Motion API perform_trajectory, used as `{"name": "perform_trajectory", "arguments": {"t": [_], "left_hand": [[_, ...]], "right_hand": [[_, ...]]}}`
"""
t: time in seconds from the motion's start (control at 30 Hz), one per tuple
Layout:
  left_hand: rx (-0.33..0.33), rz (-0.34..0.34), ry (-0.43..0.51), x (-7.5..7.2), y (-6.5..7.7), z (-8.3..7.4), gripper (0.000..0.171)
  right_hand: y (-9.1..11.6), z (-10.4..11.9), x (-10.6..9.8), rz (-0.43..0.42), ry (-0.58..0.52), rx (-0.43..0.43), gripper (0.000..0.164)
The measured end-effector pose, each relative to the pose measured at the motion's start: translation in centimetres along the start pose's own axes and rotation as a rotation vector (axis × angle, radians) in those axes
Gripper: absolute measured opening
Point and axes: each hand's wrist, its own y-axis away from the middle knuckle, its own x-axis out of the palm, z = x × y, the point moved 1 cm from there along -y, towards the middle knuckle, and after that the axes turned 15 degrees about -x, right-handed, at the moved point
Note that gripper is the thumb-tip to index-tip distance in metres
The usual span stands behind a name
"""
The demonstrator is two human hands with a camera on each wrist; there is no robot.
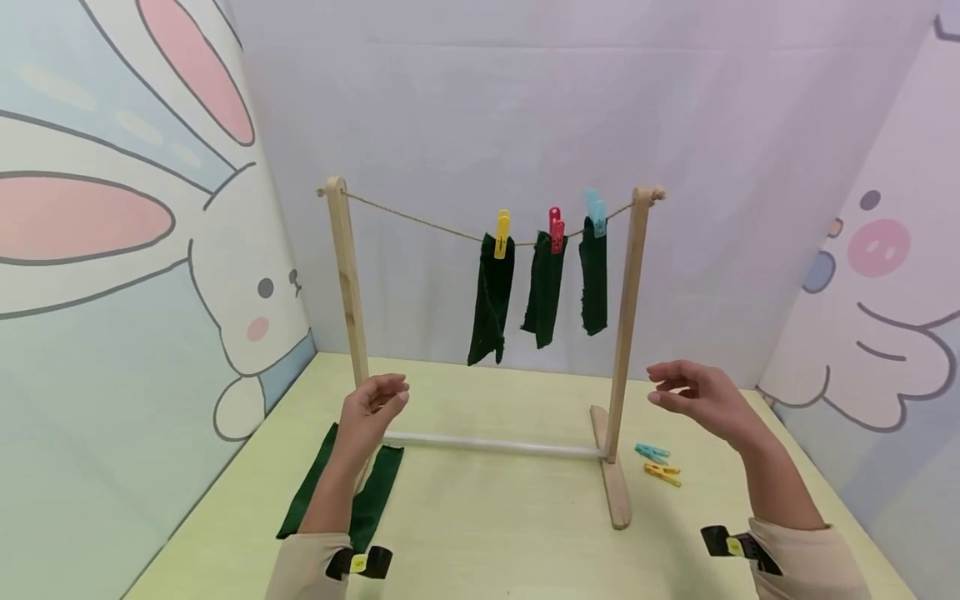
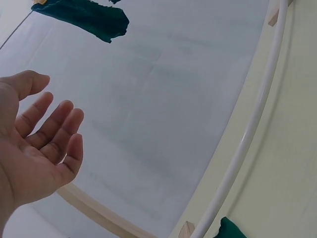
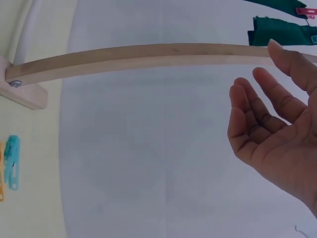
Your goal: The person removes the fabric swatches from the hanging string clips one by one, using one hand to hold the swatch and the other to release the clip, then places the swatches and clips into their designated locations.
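My left hand hovers before the rack's left post, above two dark green cloth strips on the table; its fingers are loosely curled around nothing. To the right of the right post, my right hand is raised, relaxed and holding nothing. From the rope hang three green cloth pieces: one under a yellow clothespin, one under a red clothespin, and one under a light blue clothespin. Beneath my right hand lie a blue clothespin and a yellow clothespin.
A white bar joins the wooden posts low down, near the table. The right post stands on a wooden foot. A plain pale wall rises behind, with cartoon panels on both sides.
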Motion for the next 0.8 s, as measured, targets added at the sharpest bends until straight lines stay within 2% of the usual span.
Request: {"name": "perform_trajectory", "arguments": {"t": [0.13,0.3,0.53,0.63,0.8], "left_hand": [[-0.006,0.000,0.036,1.0,-0.4,-0.2,0.027],[0.036,-0.025,0.063,2.6,-1.1,-0.8,0.028],[0.026,-0.038,0.042,5.0,-0.6,-5.1,0.030],[0.040,-0.047,0.030,5.8,-1.0,-5.9,0.030],[0.048,-0.013,0.036,6.5,-2.9,-5.2,0.032]], "right_hand": [[-0.9,0.9,-0.2,0.014,0.006,-0.056,0.028],[-2.1,1.9,-0.3,0.015,-0.003,-0.099,0.028],[-3.7,3.8,-0.6,-0.011,-0.021,-0.158,0.029],[-4.4,4.4,-0.8,-0.022,-0.020,-0.192,0.029],[-5.6,5.5,-1.1,-0.054,-0.035,-0.250,0.029]]}}
